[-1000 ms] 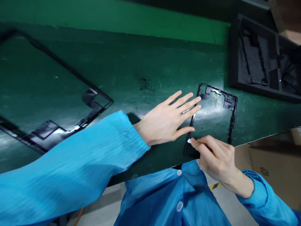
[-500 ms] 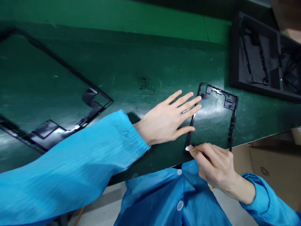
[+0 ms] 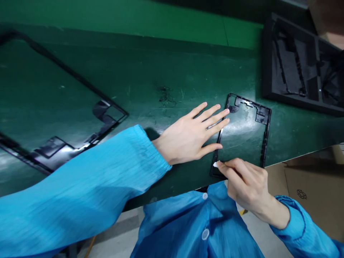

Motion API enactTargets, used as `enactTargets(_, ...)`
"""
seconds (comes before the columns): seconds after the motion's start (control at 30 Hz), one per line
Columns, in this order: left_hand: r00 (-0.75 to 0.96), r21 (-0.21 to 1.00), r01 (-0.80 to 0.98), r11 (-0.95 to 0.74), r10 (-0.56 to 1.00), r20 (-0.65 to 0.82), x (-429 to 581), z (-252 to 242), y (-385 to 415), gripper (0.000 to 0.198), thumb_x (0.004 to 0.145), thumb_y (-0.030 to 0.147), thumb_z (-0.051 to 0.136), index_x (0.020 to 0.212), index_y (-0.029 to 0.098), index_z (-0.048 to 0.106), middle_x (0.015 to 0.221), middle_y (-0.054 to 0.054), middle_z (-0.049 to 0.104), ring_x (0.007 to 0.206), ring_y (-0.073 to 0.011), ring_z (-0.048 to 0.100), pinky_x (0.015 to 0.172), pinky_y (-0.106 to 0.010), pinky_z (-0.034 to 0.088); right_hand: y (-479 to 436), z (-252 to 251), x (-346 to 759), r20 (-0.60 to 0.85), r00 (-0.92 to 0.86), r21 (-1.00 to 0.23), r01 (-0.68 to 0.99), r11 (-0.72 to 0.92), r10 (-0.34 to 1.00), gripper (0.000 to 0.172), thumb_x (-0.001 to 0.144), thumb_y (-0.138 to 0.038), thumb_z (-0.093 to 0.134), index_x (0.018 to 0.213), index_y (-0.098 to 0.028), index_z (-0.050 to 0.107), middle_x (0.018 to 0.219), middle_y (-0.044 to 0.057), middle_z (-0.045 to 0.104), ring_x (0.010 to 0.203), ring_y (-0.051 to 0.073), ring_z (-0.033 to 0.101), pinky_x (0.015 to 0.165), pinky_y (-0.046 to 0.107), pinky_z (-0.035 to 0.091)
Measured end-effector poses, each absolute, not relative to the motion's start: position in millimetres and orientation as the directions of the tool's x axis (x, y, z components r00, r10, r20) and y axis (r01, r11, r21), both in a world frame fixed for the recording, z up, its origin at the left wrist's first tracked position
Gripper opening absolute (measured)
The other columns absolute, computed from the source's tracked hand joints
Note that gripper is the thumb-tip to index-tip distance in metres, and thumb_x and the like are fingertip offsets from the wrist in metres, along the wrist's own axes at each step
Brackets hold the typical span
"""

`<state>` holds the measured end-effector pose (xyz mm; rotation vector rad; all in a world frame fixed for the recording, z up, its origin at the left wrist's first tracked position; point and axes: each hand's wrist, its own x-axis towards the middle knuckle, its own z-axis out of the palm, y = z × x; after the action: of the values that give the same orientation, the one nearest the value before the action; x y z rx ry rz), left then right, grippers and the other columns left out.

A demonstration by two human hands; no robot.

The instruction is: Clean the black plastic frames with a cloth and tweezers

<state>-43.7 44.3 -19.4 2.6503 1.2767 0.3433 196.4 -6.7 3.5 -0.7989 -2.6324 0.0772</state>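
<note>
A thin black plastic frame (image 3: 266,138), roughly rectangular, lies flat near the front edge of the green table. My left hand (image 3: 192,134) is open, palm down with fingers spread, its fingertips over the frame's left side. At the frame's lower left corner, my right hand (image 3: 247,182) is closed in a pinch around a small white piece (image 3: 216,164). Only the tip of that piece shows beyond my fingers, so its kind is unclear. The tip is at the frame's left rail.
Another, larger-looking black frame (image 3: 80,80) lies at the left, partly behind my sleeve. A dark compartmented tray (image 3: 267,82) with black frames stands at the back right. Thin black scraps (image 3: 166,96) lie mid-table. A cardboard box (image 3: 309,193) is below the edge.
My right hand has moved slightly up along the frame's left rail with the white piece. My left hand stays in place over the frame.
</note>
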Motion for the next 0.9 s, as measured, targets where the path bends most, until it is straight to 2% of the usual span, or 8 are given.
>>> enactTargets(0.27, 0.603, 0.284, 0.737, -0.614, 0.786, 0.135, -44, -18, 44, 0.068, 0.111, 0.052, 0.046, 0.167, 0.014, 0.038, 0.179, -0.011, 0.026, 0.167, -0.0348, 0.022, 0.137, -0.058, 0.018, -9, 4, 199, 0.291, -0.827, -0.173, 0.449, 0.877, 0.481, 0.016, 0.102, -0.004, 0.06, 0.092, -0.012, 0.071, 0.079, 0.003, 0.07, 0.064, 0.013, 0.055, 0.057, 0.032, 0.034)
enactTargets(0.43, 0.608, 0.292, 0.733, -0.614, 0.784, 0.123, -43, -17, 43, 0.084, 0.104, 0.063, 0.055, 0.167, 0.011, 0.036, 0.18, -0.014, 0.023, 0.168, -0.037, 0.02, 0.137, -0.059, 0.015, -2, 3, 197, 0.327, -0.796, -0.161, 0.483, 0.861, 0.508, 0.016, 0.102, -0.004, 0.059, 0.096, -0.011, 0.072, 0.079, 0.004, 0.07, 0.065, 0.013, 0.055, 0.058, 0.032, 0.037)
enactTargets(0.7, 0.607, 0.281, 0.738, -0.613, 0.785, 0.119, -43, -20, 43, 0.085, 0.105, 0.066, 0.051, 0.168, 0.013, 0.034, 0.181, -0.011, 0.021, 0.168, -0.0357, 0.018, 0.137, -0.058, 0.014, -9, 8, 199, 0.289, -0.843, -0.113, 0.44, 0.891, 0.453, 0.014, 0.101, -0.006, 0.063, 0.093, -0.012, 0.072, 0.079, 0.003, 0.07, 0.064, 0.014, 0.053, 0.057, 0.033, 0.036)
enactTargets(0.8, 0.606, 0.27, 0.743, -0.612, 0.787, 0.115, -43, -19, 44, 0.085, 0.104, 0.068, 0.051, 0.168, 0.014, 0.034, 0.18, -0.011, 0.021, 0.168, -0.0352, 0.018, 0.137, -0.058, 0.015, -5, 8, 199, 0.29, -0.857, -0.14, 0.401, 0.905, 0.425, 0.019, 0.103, -0.006, 0.057, 0.094, -0.012, 0.072, 0.081, 0.003, 0.071, 0.064, 0.014, 0.052, 0.056, 0.032, 0.036)
enactTargets(0.9, 0.608, 0.261, 0.746, -0.612, 0.787, 0.107, -43, -18, 43, 0.085, 0.104, 0.067, 0.05, 0.168, 0.013, 0.034, 0.18, -0.011, 0.021, 0.168, -0.0353, 0.018, 0.137, -0.058, 0.015, 0, 6, 200, 0.292, -0.852, -0.159, 0.403, 0.901, 0.433, 0.016, 0.104, -0.008, 0.058, 0.096, -0.011, 0.072, 0.082, 0.004, 0.072, 0.065, 0.013, 0.054, 0.056, 0.032, 0.036)
